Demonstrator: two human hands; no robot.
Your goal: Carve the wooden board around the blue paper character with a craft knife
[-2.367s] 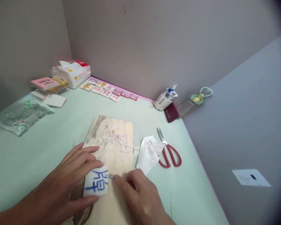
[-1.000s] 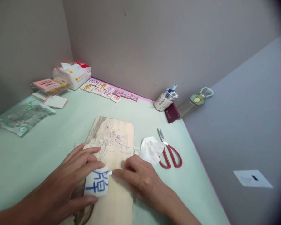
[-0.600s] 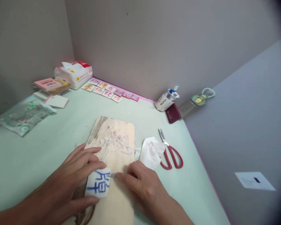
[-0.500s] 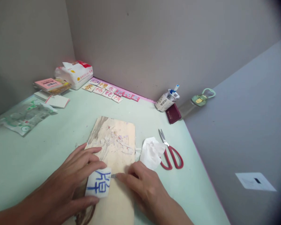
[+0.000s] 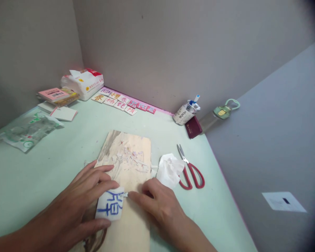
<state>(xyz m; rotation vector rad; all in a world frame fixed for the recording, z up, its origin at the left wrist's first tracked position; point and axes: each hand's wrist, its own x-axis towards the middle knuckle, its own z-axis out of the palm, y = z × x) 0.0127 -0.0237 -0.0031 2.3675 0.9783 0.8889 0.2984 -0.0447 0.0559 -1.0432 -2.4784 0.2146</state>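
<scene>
A white square piece [image 5: 110, 206] with a blue character lies on the wooden board [image 5: 136, 182]. My left hand [image 5: 86, 199] grips it by its left side, thumb below and fingers above. My right hand [image 5: 160, 204] is closed around a small blade [image 5: 125, 194], whose tip meets the upper right edge of the white piece. Most of the tool is hidden by the fingers. Shavings [image 5: 130, 155] are scattered over the upper part of the board.
Crumpled tissue [image 5: 170, 169] and red-handled scissors [image 5: 193, 171] lie right of the board. Behind are lettered tiles [image 5: 120, 105], a tissue pack [image 5: 85, 84], a cup with a pen [image 5: 185, 113], a dark red box [image 5: 193, 127] and a bottle [image 5: 217, 115]. A plastic bag [image 5: 31, 129] lies left.
The blade tip has moved slightly up and left onto the edge of the white piece. My right hand has shifted slightly with it; my left hand has barely moved.
</scene>
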